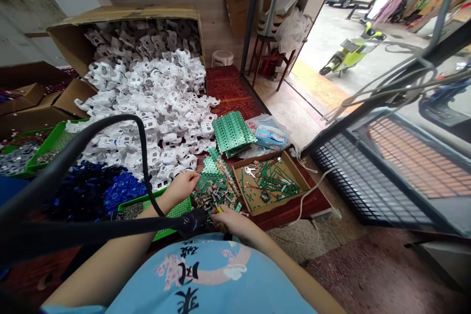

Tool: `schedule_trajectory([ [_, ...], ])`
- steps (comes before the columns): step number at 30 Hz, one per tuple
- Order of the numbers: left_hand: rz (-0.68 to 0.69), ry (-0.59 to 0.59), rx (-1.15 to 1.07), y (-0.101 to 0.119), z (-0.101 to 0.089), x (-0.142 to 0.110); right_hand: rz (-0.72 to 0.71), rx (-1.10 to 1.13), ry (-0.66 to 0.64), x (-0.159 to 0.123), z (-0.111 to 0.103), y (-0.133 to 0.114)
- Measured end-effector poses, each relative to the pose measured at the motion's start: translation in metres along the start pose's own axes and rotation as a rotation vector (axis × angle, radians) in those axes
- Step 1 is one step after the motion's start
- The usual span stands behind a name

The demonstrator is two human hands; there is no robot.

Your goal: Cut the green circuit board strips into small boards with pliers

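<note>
My left hand [187,184] is closed, its fingertips pinched at the left edge of a heap of small green circuit boards and metal parts [215,194]. Whatever it may hold is too small to make out. My right hand [231,220] is wrapped round a yellow-handled tool [220,210] at the front of the same heap; the tool's working end is hard to see. Behind the heap lies a stack of green circuit board panels [233,132]. A cardboard tray [272,203] with green strips and loose bits stands right of the heap.
White plastic housings [147,103] spill from a large cardboard box [123,12]. Blue parts [125,190] and green baskets [176,213] lie to the left. A black cable or arm [110,228] crosses before me. A plastic packet [270,135] lies behind the tray.
</note>
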State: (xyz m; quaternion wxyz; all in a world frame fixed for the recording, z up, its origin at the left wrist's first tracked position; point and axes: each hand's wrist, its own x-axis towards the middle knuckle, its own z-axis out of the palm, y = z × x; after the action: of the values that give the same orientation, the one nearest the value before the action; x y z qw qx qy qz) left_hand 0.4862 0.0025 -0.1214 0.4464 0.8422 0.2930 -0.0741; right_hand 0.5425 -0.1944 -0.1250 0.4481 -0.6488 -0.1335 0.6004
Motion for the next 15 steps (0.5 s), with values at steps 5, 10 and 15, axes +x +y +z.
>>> schedule_trajectory([
  [5, -0.024, -0.011, -0.106, -0.005, 0.003, 0.001, 0.062, 0.091, -0.062, -0.006, -0.002, -0.009],
  [10, -0.027, -0.028, -0.135, -0.008, 0.004, 0.001, 0.070, 0.141, -0.096, -0.010, -0.003, -0.013],
  [15, -0.076, -0.156, -0.240, -0.012, 0.009, 0.003, 0.028, 0.089, -0.073, -0.008, 0.000, -0.012],
])
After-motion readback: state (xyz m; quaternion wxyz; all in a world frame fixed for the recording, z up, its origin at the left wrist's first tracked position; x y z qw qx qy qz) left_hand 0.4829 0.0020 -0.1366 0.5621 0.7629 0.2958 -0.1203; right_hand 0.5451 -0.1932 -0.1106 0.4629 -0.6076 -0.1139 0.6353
